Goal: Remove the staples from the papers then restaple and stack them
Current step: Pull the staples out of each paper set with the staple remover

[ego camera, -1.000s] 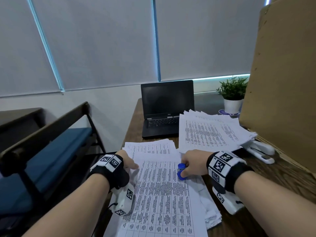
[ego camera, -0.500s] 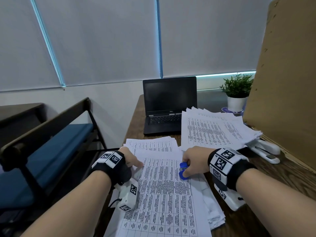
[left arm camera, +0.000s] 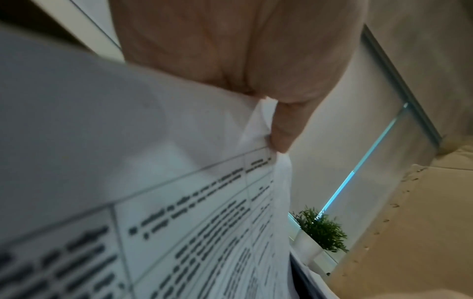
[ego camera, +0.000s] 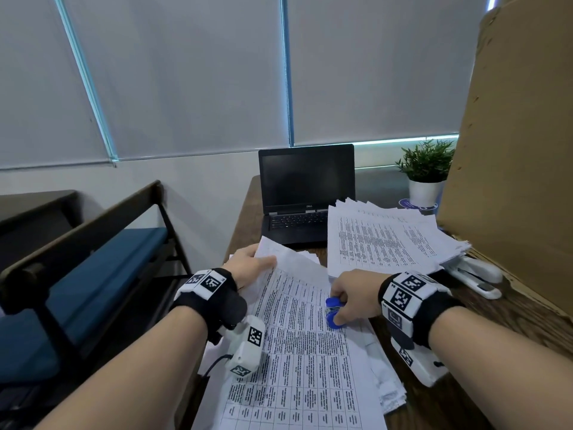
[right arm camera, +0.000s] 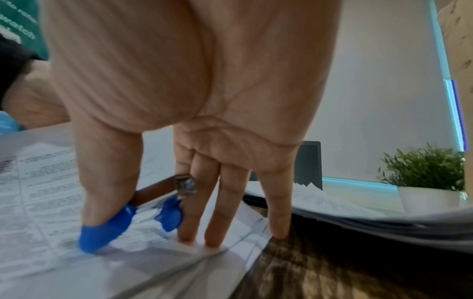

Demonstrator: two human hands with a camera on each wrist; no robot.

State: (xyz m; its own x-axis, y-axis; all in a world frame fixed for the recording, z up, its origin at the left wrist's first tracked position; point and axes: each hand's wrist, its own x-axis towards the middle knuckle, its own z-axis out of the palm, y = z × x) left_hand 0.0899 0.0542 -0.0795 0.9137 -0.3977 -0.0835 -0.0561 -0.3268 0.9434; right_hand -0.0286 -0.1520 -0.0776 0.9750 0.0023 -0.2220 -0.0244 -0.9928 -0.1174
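A printed paper set (ego camera: 304,346) lies on the near pile in front of me. My left hand (ego camera: 251,265) pinches its top-left corner (left arm camera: 258,145) and lifts that corner off the pile. My right hand (ego camera: 350,299) grips a blue staple remover (ego camera: 334,311) between thumb and index finger, with the other fingertips (right arm camera: 212,240) resting on the sheet near its right edge. In the right wrist view the staple remover (right arm camera: 128,222) stands on the paper, its metal claws up by the index finger. A white stapler (ego camera: 477,274) lies on the table to the right, under the second paper stack (ego camera: 390,240).
A black laptop (ego camera: 305,193) stands open at the back of the wooden table (ego camera: 511,330). A potted plant (ego camera: 424,175) sits at the back right beside a tall cardboard sheet (ego camera: 521,150). A blue-cushioned bench (ego camera: 93,274) runs along the left.
My left hand has taken the top sheet's far-left corner and lifted it, so the paper now curls up. The right hand stays on the paper with the staple remover.
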